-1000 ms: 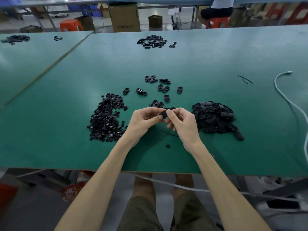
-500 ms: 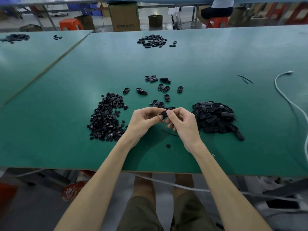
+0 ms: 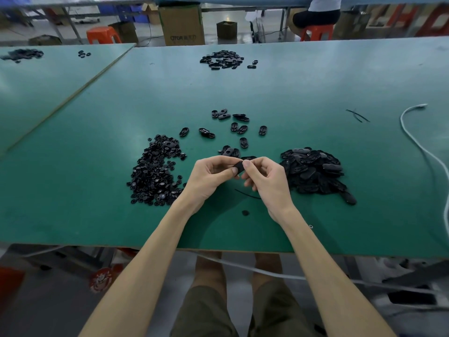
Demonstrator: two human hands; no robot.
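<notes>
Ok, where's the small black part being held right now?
In the head view the black part is pinched between the left hand and right hand, centre, above the table, between the pile of small pieces and the pile of oval covers.

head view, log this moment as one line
left hand: pinches black piece | right hand: pinches black piece | black piece: held above green table | small parts pile: left of hands | oval shells pile: right of hands

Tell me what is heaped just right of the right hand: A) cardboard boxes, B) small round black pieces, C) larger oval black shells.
C: the oval black shells lie heaped beside the right hand; the small round pieces are left of the left hand.
</notes>
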